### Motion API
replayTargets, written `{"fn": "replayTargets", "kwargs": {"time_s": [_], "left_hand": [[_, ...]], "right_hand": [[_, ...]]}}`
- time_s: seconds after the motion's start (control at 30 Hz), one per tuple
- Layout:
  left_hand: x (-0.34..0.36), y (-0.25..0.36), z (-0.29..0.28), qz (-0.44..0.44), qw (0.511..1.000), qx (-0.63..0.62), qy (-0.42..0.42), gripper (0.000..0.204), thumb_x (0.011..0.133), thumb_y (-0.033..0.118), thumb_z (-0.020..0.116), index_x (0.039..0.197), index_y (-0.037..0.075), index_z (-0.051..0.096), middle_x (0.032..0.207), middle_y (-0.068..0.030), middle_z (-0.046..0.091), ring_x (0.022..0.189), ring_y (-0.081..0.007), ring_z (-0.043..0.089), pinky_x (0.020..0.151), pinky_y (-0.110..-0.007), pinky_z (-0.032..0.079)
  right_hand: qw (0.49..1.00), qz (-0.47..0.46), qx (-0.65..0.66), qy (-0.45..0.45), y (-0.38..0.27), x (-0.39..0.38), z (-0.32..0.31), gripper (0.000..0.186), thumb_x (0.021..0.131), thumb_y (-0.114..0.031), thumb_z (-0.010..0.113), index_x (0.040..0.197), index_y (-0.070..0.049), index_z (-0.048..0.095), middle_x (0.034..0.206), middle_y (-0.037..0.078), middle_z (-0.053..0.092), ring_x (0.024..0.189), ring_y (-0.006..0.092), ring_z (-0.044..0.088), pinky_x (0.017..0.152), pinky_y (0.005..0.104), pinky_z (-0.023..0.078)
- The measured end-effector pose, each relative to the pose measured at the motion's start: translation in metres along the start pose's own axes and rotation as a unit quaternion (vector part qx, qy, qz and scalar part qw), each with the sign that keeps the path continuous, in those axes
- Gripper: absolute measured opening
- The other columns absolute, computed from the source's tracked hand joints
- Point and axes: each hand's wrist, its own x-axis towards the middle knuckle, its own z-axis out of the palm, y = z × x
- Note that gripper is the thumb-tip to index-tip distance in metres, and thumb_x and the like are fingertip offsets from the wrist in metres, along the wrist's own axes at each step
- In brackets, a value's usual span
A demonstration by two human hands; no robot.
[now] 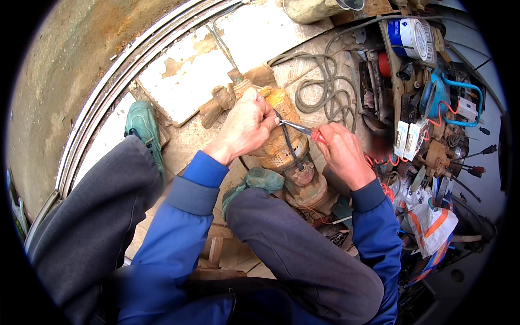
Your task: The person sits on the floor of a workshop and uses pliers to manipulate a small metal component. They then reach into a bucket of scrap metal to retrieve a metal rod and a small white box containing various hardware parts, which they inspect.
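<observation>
My left hand (245,125) is closed near the upper body of a rusty cylindrical machine (286,154), its fingertips pinched on a dark cable (288,142) that runs down the machine's side. My right hand (342,155) grips a red-handled metal tool (298,127), possibly pliers, whose tip meets the cable at my left fingertips. A dirt-caked fitting (225,97) with a wire from above sits at the machine's top, partly behind my left hand. The machine stands between my feet, its perforated band showing under the cable.
Coiled hoses (330,95) lie beyond the machine on pale boards (179,70). At right are a white-and-blue bucket (407,38), blue tool (436,92), chargers or boxes (409,141), wires and a plastic sack (428,222). A metal track (96,116) curves along the left; a pail (311,8) stands at top.
</observation>
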Motion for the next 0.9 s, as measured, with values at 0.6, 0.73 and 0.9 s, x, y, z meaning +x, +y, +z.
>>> {"fn": "replayTargets", "kwargs": {"time_s": [0.6, 0.73, 0.9], "left_hand": [[-0.001, -0.001, -0.004, 0.001, 1.000, 0.009, -0.026, 0.015, 0.091, 0.011, 0.071, 0.087, -0.003, 0.070, 0.093, -0.0156, 0.056, 0.094, -0.0305, 0.055, 0.084, -0.040, 0.047], [0.000, -0.002, -0.005, -0.003, 0.999, 0.004, -0.038, 0.014, 0.091, 0.010, 0.072, 0.087, -0.003, 0.069, 0.095, -0.0149, 0.055, 0.093, -0.0294, 0.055, 0.084, -0.039, 0.047], [0.000, -0.002, -0.006, 0.001, 0.999, -0.003, -0.041, 0.015, 0.090, 0.012, 0.068, 0.089, -0.003, 0.071, 0.095, -0.0181, 0.056, 0.097, -0.0331, 0.056, 0.084, -0.041, 0.048]], "right_hand": [[0.950, 0.106, 0.245, -0.163, -0.009, -0.003, -0.019, 0.016, 0.099, -0.013, 0.066, 0.102, 0.002, 0.065, 0.081, 0.009, 0.066, 0.072, 0.0229, 0.064, 0.067, 0.0370, 0.051], [0.818, 0.204, 0.489, -0.224, -0.015, -0.012, -0.004, 0.019, 0.101, -0.015, 0.062, 0.096, 0.002, 0.067, 0.073, 0.002, 0.063, 0.067, 0.0070, 0.058, 0.061, 0.0273, 0.050], [0.782, 0.259, 0.498, -0.272, -0.016, -0.011, -0.007, 0.020, 0.104, -0.014, 0.059, 0.106, 0.005, 0.066, 0.081, 0.005, 0.070, 0.066, 0.0086, 0.063, 0.060, 0.0239, 0.051]]}}
